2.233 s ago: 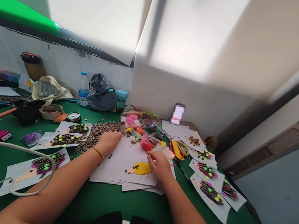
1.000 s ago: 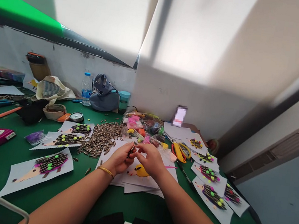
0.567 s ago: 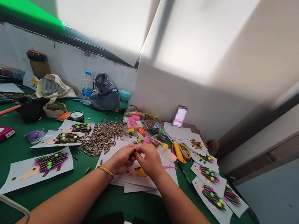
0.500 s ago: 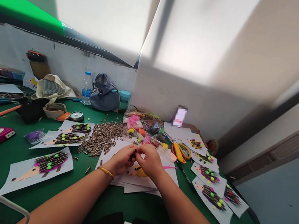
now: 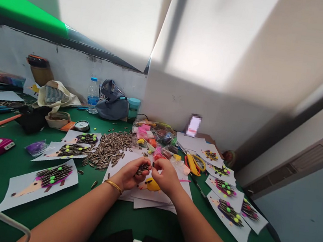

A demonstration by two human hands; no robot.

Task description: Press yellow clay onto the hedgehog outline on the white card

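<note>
My left hand (image 5: 131, 174) is cupped around several striped sunflower seeds (image 5: 142, 169), its fingers curled up over them. Just to its right, my right hand (image 5: 166, 176) pinches one dark sunflower seed (image 5: 153, 164) between thumb and forefinger. Both hands hover over white paper sheets (image 5: 154, 206) stacked on the table. On the top sheet a yellow clay hedgehog shape (image 5: 152, 185) with a pinkish snout shows partly below my hands; the right hand hides some of it. A large heap of sunflower seeds (image 5: 110, 148) lies left of the sheets.
Hedgehog pictures (image 5: 52, 178) lie at the left, more hedgehog pictures (image 5: 228, 213) at the right. Behind the sheets are bags of coloured clay (image 5: 155, 138) and yellow-handled scissors (image 5: 193, 165). A phone (image 5: 193, 126), a water bottle (image 5: 93, 98) and a grey bag (image 5: 111, 104) stand along the wall.
My right hand has moved slightly right, away from the left hand, with a seed in its fingertips. The left hand has opened a little, showing the seeds in it.
</note>
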